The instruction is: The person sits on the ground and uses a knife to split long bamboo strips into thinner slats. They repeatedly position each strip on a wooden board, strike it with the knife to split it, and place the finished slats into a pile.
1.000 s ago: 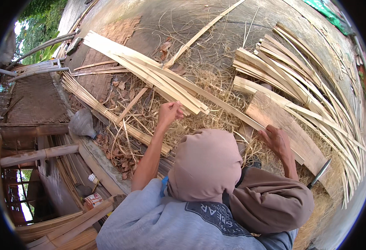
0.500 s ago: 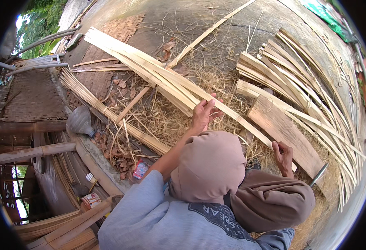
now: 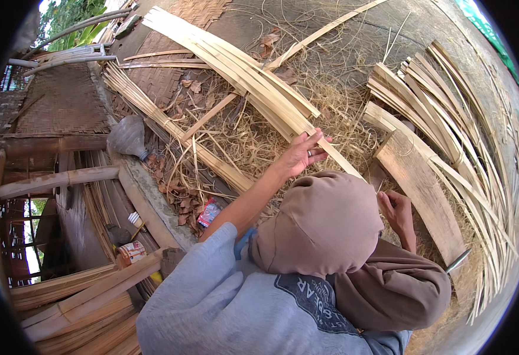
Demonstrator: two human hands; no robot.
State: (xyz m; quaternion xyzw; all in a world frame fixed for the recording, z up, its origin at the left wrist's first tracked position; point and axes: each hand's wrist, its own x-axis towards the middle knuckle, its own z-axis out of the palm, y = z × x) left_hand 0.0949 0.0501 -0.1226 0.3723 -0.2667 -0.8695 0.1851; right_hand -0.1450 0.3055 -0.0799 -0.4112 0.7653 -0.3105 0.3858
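Observation:
A pale, flat bamboo strip point(image 3: 340, 156) slants down to the right from a long bundle of bamboo strips point(image 3: 230, 62). My left hand point(image 3: 304, 155) is closed around it where it leaves the bundle, with a ring on one finger. Farther down that line, my right hand point(image 3: 396, 212) is curled, fingers pressed together, at the strip's near end. Brown cloth point(image 3: 324, 219) hides part of this end and of the fingertips. Beside my right hand lies a thick wooden board point(image 3: 422, 186). A dark pointed metal tip point(image 3: 459, 260) shows by the board's near end.
Many split strips point(image 3: 443, 130) fan out at the right. Curly shavings point(image 3: 236, 139) and dry leaves cover the ground. At the left are another strip bundle point(image 3: 171, 127), a cloudy plastic bottle point(image 3: 127, 137), a woven mat point(image 3: 64, 106) and a wooden frame point(image 3: 58, 182).
The whole view has shifted. My right hand has come closer to my left, leaving a shorter stretch of strip between them. One strip's end now lies free on the bundle above my left hand.

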